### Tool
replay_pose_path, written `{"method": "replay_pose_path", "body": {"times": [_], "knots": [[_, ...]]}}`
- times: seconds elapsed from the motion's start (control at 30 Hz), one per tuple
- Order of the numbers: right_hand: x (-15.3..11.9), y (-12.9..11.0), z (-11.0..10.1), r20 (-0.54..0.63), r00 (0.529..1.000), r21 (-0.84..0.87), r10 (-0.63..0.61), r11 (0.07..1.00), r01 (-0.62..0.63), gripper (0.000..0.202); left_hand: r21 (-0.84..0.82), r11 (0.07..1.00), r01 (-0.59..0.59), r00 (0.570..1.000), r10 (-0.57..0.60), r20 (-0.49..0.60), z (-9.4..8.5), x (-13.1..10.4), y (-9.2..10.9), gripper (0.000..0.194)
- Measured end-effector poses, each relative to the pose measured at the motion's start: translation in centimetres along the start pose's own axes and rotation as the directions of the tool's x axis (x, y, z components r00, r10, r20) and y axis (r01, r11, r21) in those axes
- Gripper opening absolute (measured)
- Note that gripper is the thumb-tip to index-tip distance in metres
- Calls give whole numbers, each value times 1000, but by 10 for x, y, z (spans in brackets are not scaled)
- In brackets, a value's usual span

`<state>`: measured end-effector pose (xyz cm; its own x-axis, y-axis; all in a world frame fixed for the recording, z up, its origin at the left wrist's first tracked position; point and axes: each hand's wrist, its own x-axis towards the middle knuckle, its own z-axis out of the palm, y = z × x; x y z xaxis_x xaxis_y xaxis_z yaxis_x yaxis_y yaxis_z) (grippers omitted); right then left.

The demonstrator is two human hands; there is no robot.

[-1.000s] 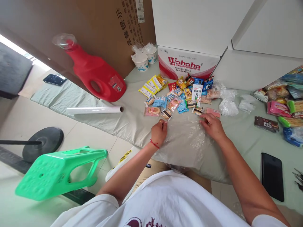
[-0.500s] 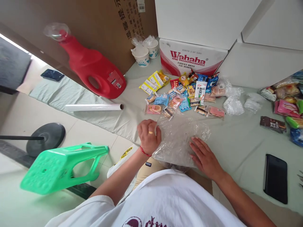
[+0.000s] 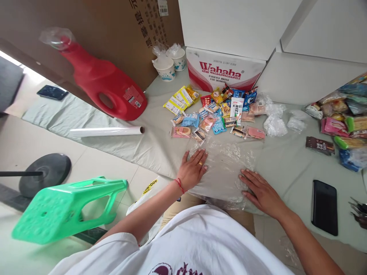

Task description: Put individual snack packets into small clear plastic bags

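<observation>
A sheet of clear plastic film (image 3: 223,172) lies on the cloth-covered table (image 3: 275,160) close to my body. My left hand (image 3: 192,168) rests flat on the film's left side, its fingers spread. On the right edge of the film lies my right hand (image 3: 262,191), palm down with fingers apart. Several wrapped snacks (image 3: 208,121) form a pile just beyond the film. Crumpled clear plastic (image 3: 275,122) sits to the right of that pile. Neither hand grasps anything.
At the left are a red jug (image 3: 107,84), a white roll (image 3: 107,131) and a green stool (image 3: 60,214). Two paper cups (image 3: 164,69) and a Wahaha box (image 3: 222,68) stand behind. A black phone (image 3: 325,208) and more snacks (image 3: 335,126) lie right.
My left hand has moved right, opened out and flattened on the film. My right hand has shifted slightly right, and the film looks more spread. The view has shifted a little.
</observation>
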<state>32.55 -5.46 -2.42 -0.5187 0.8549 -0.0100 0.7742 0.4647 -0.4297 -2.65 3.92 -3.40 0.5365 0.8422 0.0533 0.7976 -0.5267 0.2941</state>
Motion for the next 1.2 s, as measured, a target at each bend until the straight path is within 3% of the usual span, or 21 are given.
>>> {"method": "replay_pose_path", "body": {"times": [0.13, 0.3, 0.4, 0.47, 0.6, 0.7, 0.8, 0.9, 1.03, 1.1, 1.2], "knots": [[26, 22, -34, 8, 995, 162, 95, 982, -95, 36, -18, 998, 64, 997, -65, -49, -3, -8, 12, 55], [118, 40, -65, -160, 930, -127, 332, 927, -353, 36, -38, 999, 20, 998, -22, -65, -12, 15, -2, 51], [175, 35, -67, -157, 909, -259, 386, 872, -415, 43, -7, 999, -37, 999, 37, -1, -11, 24, -14, 52], [197, 31, -65, -120, 894, -316, 431, 837, -446, 49, 21, 999, -49, 999, 48, 25, -7, 22, -17, 52], [202, 39, -66, -51, 855, -362, 516, 788, -497, 44, 48, 999, -17, 1000, 17, -16, -3, 9, -17, 53], [193, 56, -76, -46, 875, -267, 482, 838, -476, 45, 14, 1000, -20, 1000, 20, -11, -4, 5, -17, 52], [198, 67, -88, -166, 896, -129, 412, 892, -434, 52, -21, 1000, -17, 1000, 17, 7, -7, 8, -18, 52], [222, 62, -92, -253, 919, -134, 303, 930, -343, 52, -33, 999, -14, 1000, 14, 8, -8, 10, -18, 51], [257, 48, -87, -84, 962, -316, 259, 909, -272, 55, -42, 999, -11, 1000, 11, 0, -7, 9, -18, 51], [265, 46, -86, 18, 957, -401, 291, 879, -260, 57, -50, 999, -6, 1000, 6, -4, -6, 9, -18, 52], [264, 49, -87, 74, 930, -464, 360, 838, -287, 54, -61, 998, -1, 1000, 0, -11, -7, 8, -19, 53]]}}
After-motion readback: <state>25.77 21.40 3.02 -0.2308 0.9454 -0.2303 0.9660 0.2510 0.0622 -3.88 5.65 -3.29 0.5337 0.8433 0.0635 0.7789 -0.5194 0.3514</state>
